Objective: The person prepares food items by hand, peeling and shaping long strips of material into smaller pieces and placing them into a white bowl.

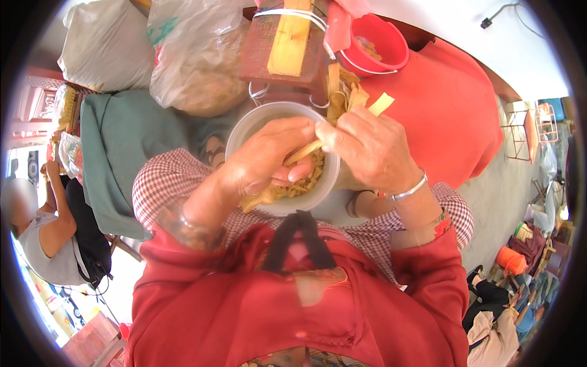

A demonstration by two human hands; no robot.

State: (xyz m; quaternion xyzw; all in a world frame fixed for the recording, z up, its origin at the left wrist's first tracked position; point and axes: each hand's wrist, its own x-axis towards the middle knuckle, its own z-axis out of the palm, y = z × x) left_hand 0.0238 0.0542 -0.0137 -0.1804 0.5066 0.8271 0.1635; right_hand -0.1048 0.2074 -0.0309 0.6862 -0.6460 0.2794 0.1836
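Observation:
Over a white plastic bucket (235, 141), my left hand (279, 151) and my right hand (367, 147) hold one pale yellow, flat plant strip (305, 151) between them. The strip runs from my left fingers to the thumb and fingers of my right hand, and a yellow end sticks out above the right knuckles. Another yellowish end hangs below my left palm. Small cut yellow pieces (309, 186) lie inside the bucket. Just behind my right hand, a bunch of similar strips (337, 101) hangs near a dark red wooden stool (254, 55).
A yellow wooden block (291, 41) is tied on the stool with white cord. A red bucket (380, 48) stands beyond, beside a red cloth (449, 110). Full plastic bags (197, 59) and a green cloth (133, 142) are at left. Other people sit at both sides.

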